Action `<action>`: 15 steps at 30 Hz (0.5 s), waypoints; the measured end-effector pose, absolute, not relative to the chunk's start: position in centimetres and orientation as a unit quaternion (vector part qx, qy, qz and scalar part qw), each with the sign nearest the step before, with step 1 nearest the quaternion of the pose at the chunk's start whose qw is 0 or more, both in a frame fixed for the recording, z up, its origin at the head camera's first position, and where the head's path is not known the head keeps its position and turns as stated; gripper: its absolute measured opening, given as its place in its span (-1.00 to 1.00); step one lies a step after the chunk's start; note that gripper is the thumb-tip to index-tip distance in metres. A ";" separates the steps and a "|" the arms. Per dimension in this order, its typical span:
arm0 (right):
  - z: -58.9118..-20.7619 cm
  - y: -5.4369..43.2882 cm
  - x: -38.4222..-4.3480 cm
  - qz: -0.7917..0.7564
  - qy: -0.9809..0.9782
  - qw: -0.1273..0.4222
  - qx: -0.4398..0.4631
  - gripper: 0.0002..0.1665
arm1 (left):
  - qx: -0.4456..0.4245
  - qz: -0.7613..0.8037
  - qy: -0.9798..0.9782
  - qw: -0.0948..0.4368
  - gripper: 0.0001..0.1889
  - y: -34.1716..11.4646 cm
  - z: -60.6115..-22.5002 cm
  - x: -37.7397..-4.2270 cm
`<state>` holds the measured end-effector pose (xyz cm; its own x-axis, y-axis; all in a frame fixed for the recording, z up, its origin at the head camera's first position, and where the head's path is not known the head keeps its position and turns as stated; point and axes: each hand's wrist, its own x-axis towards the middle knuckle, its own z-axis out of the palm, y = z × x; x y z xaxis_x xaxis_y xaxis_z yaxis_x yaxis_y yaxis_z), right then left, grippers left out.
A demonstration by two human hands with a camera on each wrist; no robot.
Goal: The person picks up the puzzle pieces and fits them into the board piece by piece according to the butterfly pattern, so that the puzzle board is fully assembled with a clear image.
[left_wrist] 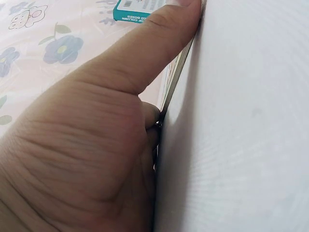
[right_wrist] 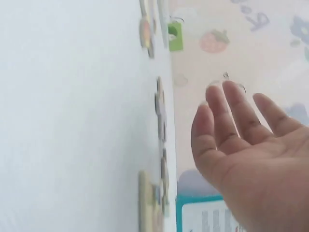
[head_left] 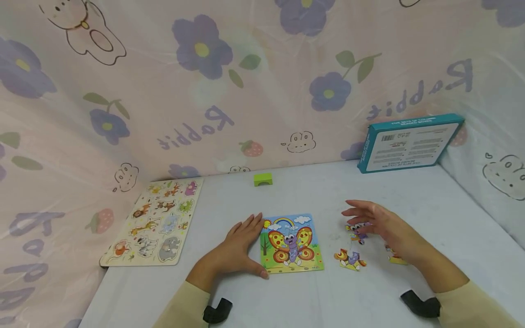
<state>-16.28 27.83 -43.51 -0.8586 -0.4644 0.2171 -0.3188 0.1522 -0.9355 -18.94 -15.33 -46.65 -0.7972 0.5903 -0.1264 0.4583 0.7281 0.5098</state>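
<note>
A square butterfly puzzle board lies flat on the white table, with a rainbow and sun printed along its top. My left hand rests at its left edge, thumb near the lower corner and fingers stretched toward the upper corner. In the left wrist view the thumb lies along the board's side. My right hand hovers over loose puzzle pieces, fingers extended and spread, palm bare in the right wrist view. One purple piece shows partly beneath its fingers. An orange-and-purple piece lies left of it; another piece is half hidden under the wrist.
An animal peg-style puzzle board lies at the left. A green arch block sits near the back. Against the curtain at the back right leans a teal-edged box. The patterned curtain bounds the table.
</note>
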 end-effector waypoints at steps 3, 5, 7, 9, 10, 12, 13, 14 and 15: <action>-44.3 29.1 -16.7 -0.626 0.734 0.045 -0.262 -0.32 | 0.284 0.232 0.920 0.140 0.52 -15.4 -46.6 -18.9; -45.0 29.8 -16.9 -0.616 0.748 0.029 -0.244 -0.37 | 0.285 0.232 0.920 0.139 0.52 -15.5 -46.7 -18.9; -45.7 30.3 -17.1 -0.595 0.774 0.024 -0.215 -0.42 | 0.287 0.233 0.919 0.138 0.52 -15.5 -46.7 -19.0; -46.2 30.6 -17.2 -0.550 0.815 0.031 -0.179 -0.41 | 0.287 0.235 0.918 0.138 0.52 -15.4 -46.7 -19.0; -46.4 30.7 -17.2 -0.524 0.835 0.040 -0.161 -0.39 | 0.287 0.236 0.918 0.139 0.51 -15.4 -46.8 -19.0; -46.7 30.7 -17.4 -0.478 0.862 0.052 -0.160 -0.32 | 0.286 0.237 0.918 0.140 0.51 -15.4 -46.8 -19.1; -46.9 30.6 -17.5 -0.453 0.874 0.053 -0.167 -0.31 | 0.285 0.236 0.918 0.140 0.51 -15.4 -46.8 -19.1; -47.0 30.6 -17.5 -0.429 0.885 0.051 -0.174 -0.31 | 0.284 0.236 0.919 0.141 0.51 -15.4 -46.8 -19.1; -47.0 30.5 -17.6 -0.412 0.891 0.046 -0.186 -0.34 | 0.283 0.235 0.919 0.142 0.51 -15.4 -46.8 -19.0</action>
<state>-17.57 30.47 -47.05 -0.9266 -0.3692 0.0722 -0.2942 0.5914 -0.7508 -19.04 -15.42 -46.83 -0.7992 0.5874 -0.1273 0.4538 0.7287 0.5128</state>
